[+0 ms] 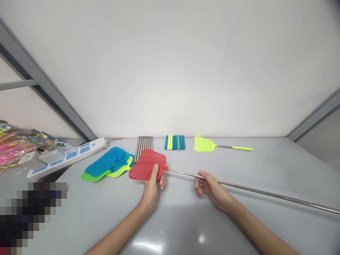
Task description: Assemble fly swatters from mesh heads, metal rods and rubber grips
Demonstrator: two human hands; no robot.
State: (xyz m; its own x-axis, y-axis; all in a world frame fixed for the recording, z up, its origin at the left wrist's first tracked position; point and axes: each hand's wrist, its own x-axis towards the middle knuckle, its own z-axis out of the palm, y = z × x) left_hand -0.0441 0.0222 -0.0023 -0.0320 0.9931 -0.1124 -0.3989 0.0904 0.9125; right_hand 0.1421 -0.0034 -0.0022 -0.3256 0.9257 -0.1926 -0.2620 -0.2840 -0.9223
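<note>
My left hand [154,182] is closed on the red mesh swatter head [145,164], thumb on top near its neck. The head sits on the end of a long extended metal rod [255,191] that runs off to the right edge. My right hand [208,186] pinches that rod a short way behind the head. Both are held just above the grey table [186,219].
A pile of blue and green swatter heads [108,164] lies to the left, a row of metal rods [145,145] and coloured grips [174,142] at the back, and a finished yellow swatter [212,145]. A power strip [69,156] and colourful packets [16,145] lie at far left.
</note>
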